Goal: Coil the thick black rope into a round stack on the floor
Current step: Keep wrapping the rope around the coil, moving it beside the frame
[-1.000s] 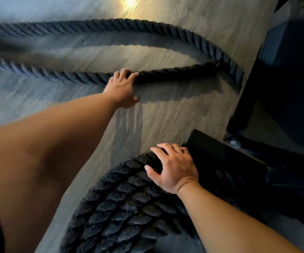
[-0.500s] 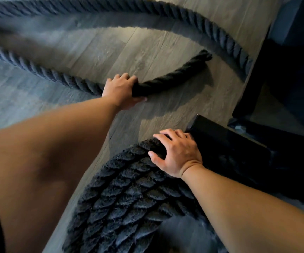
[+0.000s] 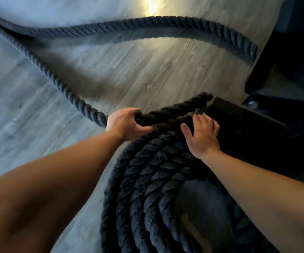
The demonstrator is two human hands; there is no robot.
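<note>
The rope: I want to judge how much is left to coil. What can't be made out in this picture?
Head view: the rope runs off the left edge, blurred there, so its remaining length is unknown.
Head view: its far bend disappears at the dark equipment on the right.
Head view: the stack is partly covered by the right forearm and cut by the bottom edge; turns cannot be counted.

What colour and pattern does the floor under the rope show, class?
The floor is grey with wood-grain planks; the head view shows it best.
</note>
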